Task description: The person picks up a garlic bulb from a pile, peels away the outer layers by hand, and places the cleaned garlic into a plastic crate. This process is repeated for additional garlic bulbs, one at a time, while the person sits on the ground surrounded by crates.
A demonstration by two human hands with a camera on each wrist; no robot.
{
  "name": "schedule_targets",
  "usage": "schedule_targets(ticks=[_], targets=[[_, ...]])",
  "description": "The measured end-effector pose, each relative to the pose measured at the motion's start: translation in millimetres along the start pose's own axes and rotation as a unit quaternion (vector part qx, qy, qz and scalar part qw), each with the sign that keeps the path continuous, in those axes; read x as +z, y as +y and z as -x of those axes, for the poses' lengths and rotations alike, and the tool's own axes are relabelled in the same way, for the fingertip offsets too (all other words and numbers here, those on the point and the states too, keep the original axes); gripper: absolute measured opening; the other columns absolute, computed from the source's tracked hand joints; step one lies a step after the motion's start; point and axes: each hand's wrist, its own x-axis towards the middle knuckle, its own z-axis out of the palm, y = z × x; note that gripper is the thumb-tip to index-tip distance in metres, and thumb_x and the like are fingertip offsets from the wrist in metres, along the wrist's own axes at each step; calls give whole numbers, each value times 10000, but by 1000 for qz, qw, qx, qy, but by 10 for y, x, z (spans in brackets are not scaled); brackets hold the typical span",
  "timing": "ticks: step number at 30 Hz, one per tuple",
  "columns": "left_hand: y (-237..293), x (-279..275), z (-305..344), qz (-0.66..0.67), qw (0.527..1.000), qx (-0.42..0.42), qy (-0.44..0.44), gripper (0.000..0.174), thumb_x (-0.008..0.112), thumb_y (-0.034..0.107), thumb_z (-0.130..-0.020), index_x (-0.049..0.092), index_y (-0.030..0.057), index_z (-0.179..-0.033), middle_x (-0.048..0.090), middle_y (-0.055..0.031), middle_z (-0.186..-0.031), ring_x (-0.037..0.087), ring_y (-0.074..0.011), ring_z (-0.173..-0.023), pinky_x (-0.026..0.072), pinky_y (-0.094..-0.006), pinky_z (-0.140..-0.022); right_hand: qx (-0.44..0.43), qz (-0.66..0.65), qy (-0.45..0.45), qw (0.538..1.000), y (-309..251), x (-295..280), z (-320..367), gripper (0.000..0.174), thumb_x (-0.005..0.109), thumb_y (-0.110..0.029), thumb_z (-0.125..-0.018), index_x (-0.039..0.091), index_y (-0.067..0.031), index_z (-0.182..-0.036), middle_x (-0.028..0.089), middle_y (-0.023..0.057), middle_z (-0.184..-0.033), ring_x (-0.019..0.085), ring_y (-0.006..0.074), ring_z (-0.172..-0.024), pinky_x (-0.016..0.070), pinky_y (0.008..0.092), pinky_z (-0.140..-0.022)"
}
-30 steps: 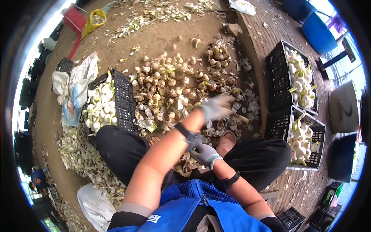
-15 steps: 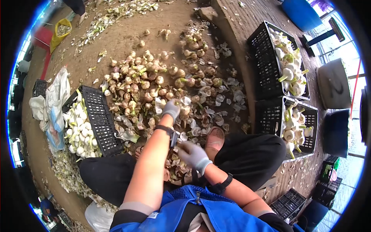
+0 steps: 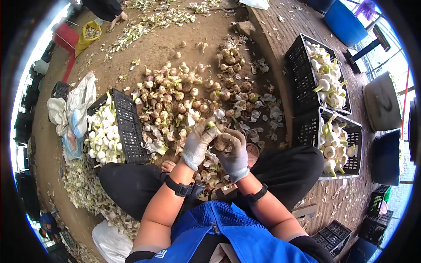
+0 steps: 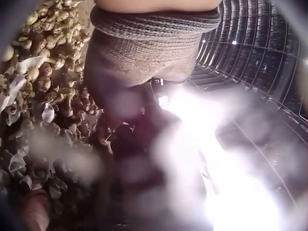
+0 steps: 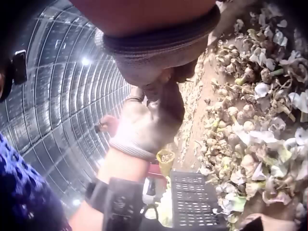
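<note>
Both hands wear pale, dirt-stained gloves and meet in front of the person's shins in the head view. The left hand (image 3: 196, 143) grips a garlic bulb near its cut green stem (image 3: 211, 125). From the other side, the fingers of the right hand (image 3: 234, 154) curl round the brownish garlic bulb (image 3: 220, 143), partly covering it. Bright glare and blur hide the left fingers in the left wrist view, where the glove's cuff (image 4: 149, 53) shows. In the right wrist view the two gloved hands overlap and hide the bulb.
Unpeeled garlic bulbs (image 3: 162, 90) lie heaped on the ground ahead, among loose skins (image 3: 258, 116). A black crate (image 3: 127, 127) of white garlic stands at left; two more crates (image 3: 302, 79) stand at right on boards. A yellow sack (image 3: 87, 37) and another person's legs (image 3: 105, 8) are farther off.
The left hand swung from the right over to the heap, then came back toward the body with a garlic bulb. The right hand rose to meet it, and the head view shifted.
</note>
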Motion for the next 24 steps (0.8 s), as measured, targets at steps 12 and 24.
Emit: schedule_targets(ticks=[12,24], targets=[[115,164,357,-163,959,228,42,362,438,-117,-850,535,19,-1170,604,-61,-1044,585,-123,-898,471,-254,-843,258,-543,-95,794,-156,-181,22,552,650,-243,-870,377,-33,-1301,577,96,-1081,594,171,-959,507,298,-822],[333,-87,432,-110,989,93,-36,294,371,-144,-725,554,28,-877,613,-31,-861,584,-128,-802,493,-275,-749,256,-549,-311,732,-216,-363,5,1017,537,-671,-806,56,-91,-1490,609,45,-742,562,108,-506,426,209,-394]])
